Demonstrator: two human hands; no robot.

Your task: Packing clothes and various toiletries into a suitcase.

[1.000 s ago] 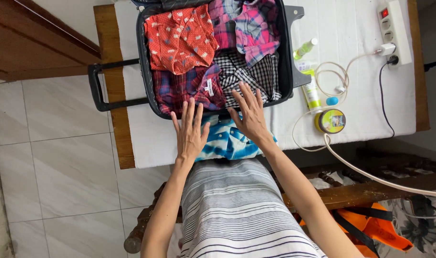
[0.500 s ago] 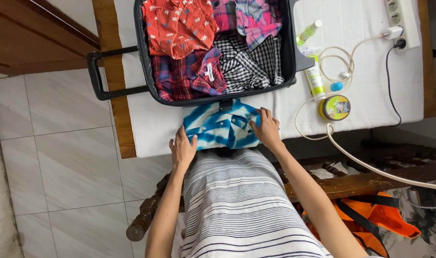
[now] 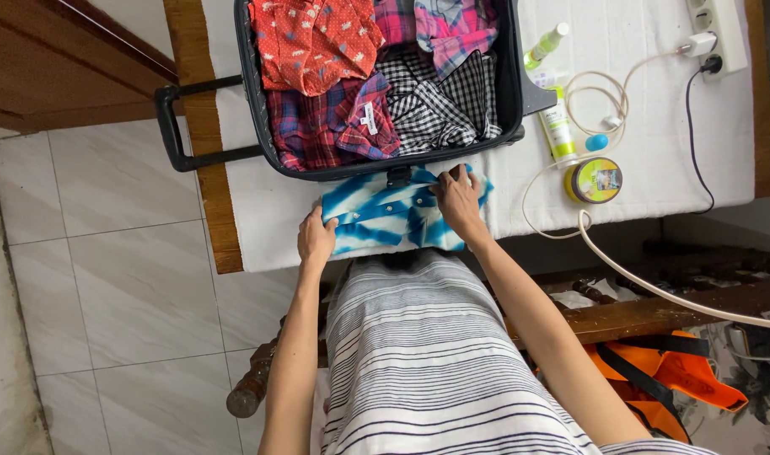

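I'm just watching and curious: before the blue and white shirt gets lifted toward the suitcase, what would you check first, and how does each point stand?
1. Both hands on the shirt: ok. The left hand grips one edge of the blue and white shirt, and the right hand presses the other.
2. Shirt folded flat: ok, it lies as a compact rectangle on the white cloth.
3. Suitcase open: ok.
4. Free room inside: not ok, the red dotted shirt and the checked shirts cover what shows.
5. Path clear of the white cable: ok, it lies off to the side.
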